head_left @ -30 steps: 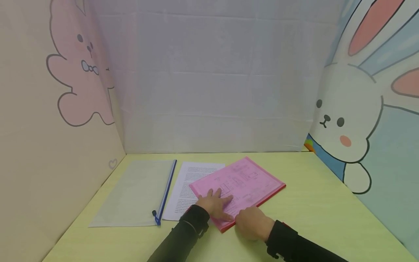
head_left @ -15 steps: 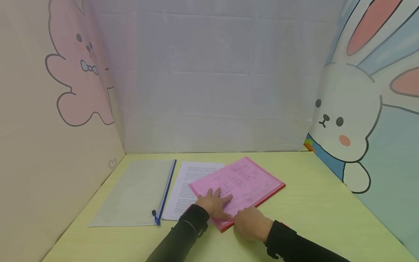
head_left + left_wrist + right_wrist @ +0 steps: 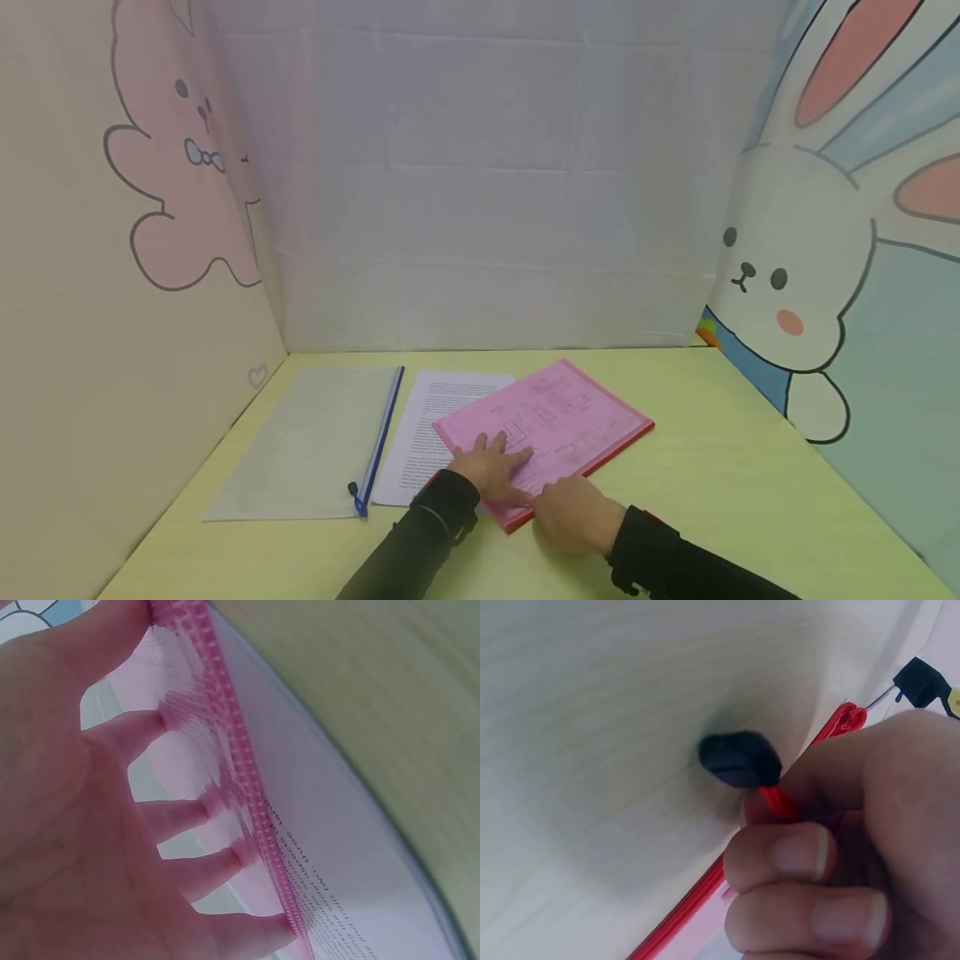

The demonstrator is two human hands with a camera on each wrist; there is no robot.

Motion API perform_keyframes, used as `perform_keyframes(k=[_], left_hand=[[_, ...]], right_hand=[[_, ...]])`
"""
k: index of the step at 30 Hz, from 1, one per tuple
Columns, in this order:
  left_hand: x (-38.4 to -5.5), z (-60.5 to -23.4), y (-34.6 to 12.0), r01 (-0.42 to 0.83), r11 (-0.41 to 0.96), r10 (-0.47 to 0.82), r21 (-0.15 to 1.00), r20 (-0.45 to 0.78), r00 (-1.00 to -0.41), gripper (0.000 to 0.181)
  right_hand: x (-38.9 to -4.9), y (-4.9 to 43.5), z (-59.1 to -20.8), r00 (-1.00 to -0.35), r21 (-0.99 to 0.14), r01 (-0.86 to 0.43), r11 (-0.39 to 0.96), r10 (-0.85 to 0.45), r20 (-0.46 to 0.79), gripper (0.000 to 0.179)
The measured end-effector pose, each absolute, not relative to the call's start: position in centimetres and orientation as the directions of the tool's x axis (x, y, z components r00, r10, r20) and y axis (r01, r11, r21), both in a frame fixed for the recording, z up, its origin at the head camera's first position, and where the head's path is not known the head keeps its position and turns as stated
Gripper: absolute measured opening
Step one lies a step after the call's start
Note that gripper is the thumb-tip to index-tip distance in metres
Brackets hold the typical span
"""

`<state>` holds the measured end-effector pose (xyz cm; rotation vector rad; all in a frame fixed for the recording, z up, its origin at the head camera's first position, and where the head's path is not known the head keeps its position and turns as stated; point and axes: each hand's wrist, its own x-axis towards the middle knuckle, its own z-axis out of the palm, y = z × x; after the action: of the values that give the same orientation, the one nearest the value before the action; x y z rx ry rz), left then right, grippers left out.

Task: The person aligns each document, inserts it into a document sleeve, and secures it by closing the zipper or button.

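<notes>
Your left hand [image 3: 491,472] lies spread on the pink folder [image 3: 558,421]; your right hand [image 3: 576,514] pinches its black-tipped red pull [image 3: 741,760], though fingers partly hide the grip.

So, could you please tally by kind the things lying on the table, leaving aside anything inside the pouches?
Zip pouches: 2, the pink pouch and the clear pouch
Loose printed sheets: 1, the white sheet partly under the pink one; I cannot tell whether more lie beneath it
Total in sight: 3
</notes>
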<state>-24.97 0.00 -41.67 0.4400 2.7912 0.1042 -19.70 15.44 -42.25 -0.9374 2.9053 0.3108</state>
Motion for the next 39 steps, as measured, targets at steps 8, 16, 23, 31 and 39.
perform_keyframes(k=[8, 16, 23, 31, 39], left_hand=[[-25.01, -41.77, 0.00, 0.290, 0.951, 0.310, 0.110, -0.288, -0.906, 0.080], [-25.12, -41.91, 0.09, 0.283, 0.955, 0.298, 0.094, -0.297, -0.907, 0.078], [-25.08, -41.91, 0.19, 0.284, 0.955, 0.296, 0.084, -0.285, -0.911, 0.075], [-25.01, -41.74, 0.18, 0.296, 0.952, 0.307, 0.085, -0.264, -0.914, 0.074], [-24.76, -41.56, 0.09, 0.296, 0.951, 0.309, 0.088, -0.271, -0.912, 0.075]], right_hand=[[-19.58, 15.31, -42.44, -0.799, 0.203, -0.600, 0.774, -0.590, -0.113, 0.019], [-19.48, 15.33, -42.50, -0.788, 0.182, -0.614, 0.768, -0.607, -0.100, 0.018], [-19.20, 15.05, -42.24, -0.770, 0.211, -0.637, 0.742, -0.628, -0.117, 0.024], [-19.40, 15.14, -42.34, -0.771, 0.218, -0.636, 0.740, -0.625, -0.127, 0.023], [-19.40, 15.39, -42.47, -0.756, 0.195, -0.652, 0.733, -0.648, -0.095, 0.020]])
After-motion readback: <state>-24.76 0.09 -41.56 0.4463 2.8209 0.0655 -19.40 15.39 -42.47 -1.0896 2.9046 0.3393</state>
